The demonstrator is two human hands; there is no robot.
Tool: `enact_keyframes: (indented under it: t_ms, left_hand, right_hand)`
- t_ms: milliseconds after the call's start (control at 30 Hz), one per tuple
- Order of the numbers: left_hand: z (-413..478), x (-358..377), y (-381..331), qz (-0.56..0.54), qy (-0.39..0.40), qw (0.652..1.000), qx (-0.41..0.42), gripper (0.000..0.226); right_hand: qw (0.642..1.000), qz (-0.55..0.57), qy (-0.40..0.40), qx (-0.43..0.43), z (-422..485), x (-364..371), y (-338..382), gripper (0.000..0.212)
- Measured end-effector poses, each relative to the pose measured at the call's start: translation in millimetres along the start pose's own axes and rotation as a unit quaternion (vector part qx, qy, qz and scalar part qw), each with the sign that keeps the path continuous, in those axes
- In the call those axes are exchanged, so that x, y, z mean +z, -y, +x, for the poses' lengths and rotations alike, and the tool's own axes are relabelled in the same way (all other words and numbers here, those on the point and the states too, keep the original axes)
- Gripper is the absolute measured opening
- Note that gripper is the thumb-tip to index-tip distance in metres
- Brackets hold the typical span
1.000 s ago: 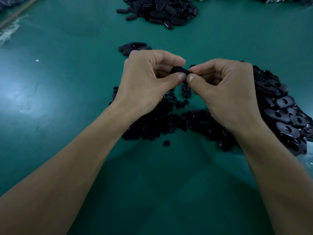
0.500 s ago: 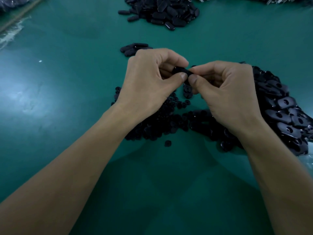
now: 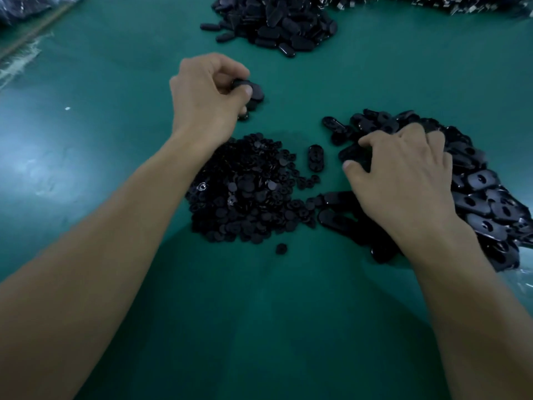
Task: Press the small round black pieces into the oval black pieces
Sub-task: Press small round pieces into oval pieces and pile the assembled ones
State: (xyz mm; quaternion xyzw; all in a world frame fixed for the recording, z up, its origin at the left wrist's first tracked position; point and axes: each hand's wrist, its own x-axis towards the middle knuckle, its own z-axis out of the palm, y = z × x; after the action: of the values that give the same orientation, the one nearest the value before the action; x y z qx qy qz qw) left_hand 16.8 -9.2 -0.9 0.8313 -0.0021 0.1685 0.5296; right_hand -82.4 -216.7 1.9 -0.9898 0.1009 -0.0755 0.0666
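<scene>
Left hand [image 3: 210,90]: thumb and curled fingers pinch one oval piece [image 3: 255,90], just over the small cluster [image 3: 250,107] on the mat [image 3: 115,140]. Right hand [image 3: 403,171]: fingers bent, tips resting on the oval pile [image 3: 490,203], thumb free, no pinch that I can see. Round pile [image 3: 245,194] sits by my left wrist, lone oval [image 3: 316,158] just beside it.

Handling guess: hard moulded plastic, light, stiff, glossy so a bit slippery. Ovals: take them by the long edges, hole side up, pads off the hole. Rounds are tiny: pick by the rim with fingertips, one at a time, they'll likely skitter if nudged. The press fit probably wants a thumb straight over centre.
</scene>
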Motion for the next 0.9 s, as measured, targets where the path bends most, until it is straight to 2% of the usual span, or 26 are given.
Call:
enact_keyframes:
  t_ms: [267, 400, 567, 733, 867, 900]
  left_hand:
    - [26, 7, 11, 0.115, 0.015, 0.993, -0.005, 0.009]
    - [30, 8, 17, 0.156, 0.011, 0.988, -0.011, 0.019]
    - [28, 9, 16, 0.178, 0.014, 0.984, -0.004, 0.019]
    - [24, 12, 14, 0.18, 0.008, 0.984, 0.016, 0.027]
    - [16, 12, 5, 0.165, 0.018, 0.986, 0.029, 0.003]
    - [13, 12, 2, 0.163, 0.025, 0.986, 0.034, 0.009]
  right_hand:
    - [1.0, 0.016, 0.002, 0.011, 1, -2, -2, 0.032]
    - [0.999, 0.039, -0.002, 0.004, 3, -2, -4, 0.031]
    - [0.997, 0.071, 0.005, 0.006, 3, -3, -3, 0.034]
    - [0.996, 0.084, -0.01, -0.01, 3, -4, -4, 0.019]
    - [0.997, 0.077, -0.014, -0.001, 0, -6, 0, 0.015]
    - [0.997, 0.079, -0.013, -0.002, 0, -7, 1, 0.016]
